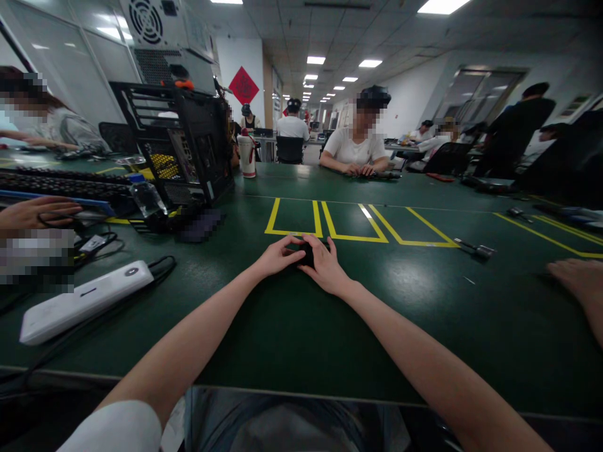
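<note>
Both my hands meet on the green table (292, 326) just in front of a yellow taped box outline (293, 218). My left hand (279, 256) and my right hand (325, 267) are closed around a small black object (307, 253) that rests on the table between them. Most of that object is hidden by my fingers, so I cannot make out what it is. My forearms stretch forward from the near table edge.
A white power bank (82, 301) with a cable lies at the left. An open black computer case (181, 141) stands behind it with keyboards (61, 182). A screwdriver (473, 249) lies at the right. Other people's hands (35, 212) (577, 282) rest at both sides; a person (358, 147) sits opposite.
</note>
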`<action>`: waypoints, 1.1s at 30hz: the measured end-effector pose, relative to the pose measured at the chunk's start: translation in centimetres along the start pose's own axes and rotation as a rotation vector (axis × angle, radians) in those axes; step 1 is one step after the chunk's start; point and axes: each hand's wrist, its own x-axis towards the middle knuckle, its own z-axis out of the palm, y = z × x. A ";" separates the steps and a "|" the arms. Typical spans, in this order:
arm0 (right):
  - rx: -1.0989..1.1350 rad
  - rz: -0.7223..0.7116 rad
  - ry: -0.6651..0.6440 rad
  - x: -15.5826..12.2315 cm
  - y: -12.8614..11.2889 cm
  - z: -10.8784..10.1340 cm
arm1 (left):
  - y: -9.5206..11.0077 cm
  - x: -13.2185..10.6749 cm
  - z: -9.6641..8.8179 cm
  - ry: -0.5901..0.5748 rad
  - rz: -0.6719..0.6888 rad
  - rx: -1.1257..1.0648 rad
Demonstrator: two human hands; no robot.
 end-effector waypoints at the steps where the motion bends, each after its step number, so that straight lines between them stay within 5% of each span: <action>1: -0.006 -0.001 -0.002 0.0 0.0 0.0 | -0.1 0.1 0.0 0.009 -0.005 0.000; 10: 0.000 0.001 0.000 0.0 0.0 -0.1 | -0.7 0.5 0.0 0.022 0.155 -0.013; 26: -0.014 -0.002 -0.012 0.0 0.0 0.0 | -0.1 0.2 -0.1 -0.015 0.072 0.035; 33: -0.008 0.001 -0.002 0.0 0.1 0.1 | -0.1 0.3 0.1 -0.017 0.145 -0.056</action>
